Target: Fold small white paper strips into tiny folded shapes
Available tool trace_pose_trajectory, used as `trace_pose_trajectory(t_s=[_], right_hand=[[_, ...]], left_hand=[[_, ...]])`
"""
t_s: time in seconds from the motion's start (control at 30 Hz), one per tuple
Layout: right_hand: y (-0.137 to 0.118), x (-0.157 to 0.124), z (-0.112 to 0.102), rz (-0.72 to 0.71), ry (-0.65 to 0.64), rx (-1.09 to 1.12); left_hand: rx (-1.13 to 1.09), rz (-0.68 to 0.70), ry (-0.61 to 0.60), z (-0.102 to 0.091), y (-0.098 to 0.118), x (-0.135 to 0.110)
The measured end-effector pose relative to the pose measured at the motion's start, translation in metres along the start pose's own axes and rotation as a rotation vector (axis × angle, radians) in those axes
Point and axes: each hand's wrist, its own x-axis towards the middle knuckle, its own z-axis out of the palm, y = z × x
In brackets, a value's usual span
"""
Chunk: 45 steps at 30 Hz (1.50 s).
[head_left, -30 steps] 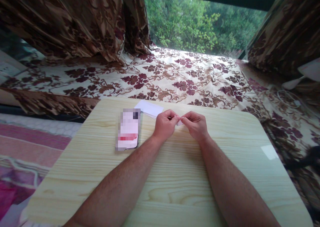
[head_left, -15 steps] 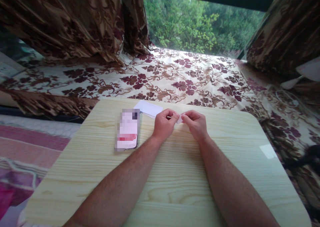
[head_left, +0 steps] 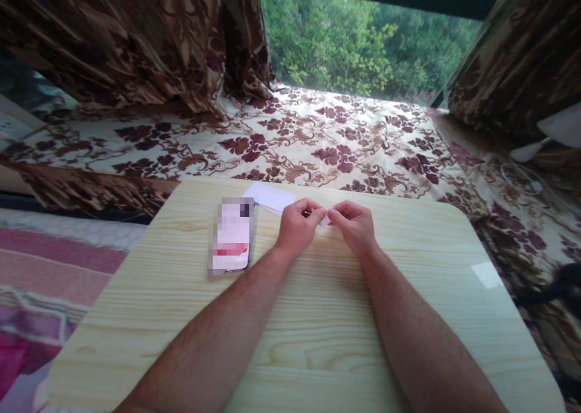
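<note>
A small white piece, which looks like paper (head_left: 324, 220), is pinched between both hands over the far part of the wooden table. My left hand (head_left: 298, 222) is closed, its thumb and forefinger on the piece's left side. From the right, my right hand (head_left: 353, 222) grips it in the same way, also closed. The fingers cover most of the piece. Just beyond my left hand lie white paper sheets (head_left: 270, 196). Left of that hand, a phone-shaped item (head_left: 231, 234), blurred by pixels, rests flat with a dark corner and a red band.
The pale wood-grain table (head_left: 308, 340) has rounded corners. Behind it stretches a ledge with floral cloth (head_left: 336, 134), below a window and brown curtains (head_left: 149, 37). A white cable (head_left: 521, 180) lies on the right of the ledge. Pink striped bedding (head_left: 59, 261) is at left.
My right fingertips have shifted slightly left, nearer my left ones, and less of the white piece shows between them. Everything else stays in place.
</note>
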Motion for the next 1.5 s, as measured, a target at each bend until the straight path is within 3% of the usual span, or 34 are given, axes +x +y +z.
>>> trace_pose_trajectory(t_s=[0.23,0.47,0.9,1.23,1.5], right_hand=[[-0.005,0.000,0.004,0.027,-0.095,0.050],[-0.007,-0.001,0.003,0.030,-0.133,-0.096],[-0.002,0.001,0.000,0.007,-0.098,-0.017],[-0.001,0.001,-0.001,0.013,-0.094,-0.028],[-0.002,0.002,-0.001,0.002,-0.011,-0.017]], left_hand=[[-0.189,-0.051,0.069,-0.001,-0.004,0.005],[-0.225,0.006,0.059,-0.001,-0.005,0.005],[-0.333,-0.039,0.012,0.002,0.002,0.002],[-0.285,0.005,0.011,0.001,0.001,0.002],[-0.154,-0.024,0.029,0.002,0.006,0.001]])
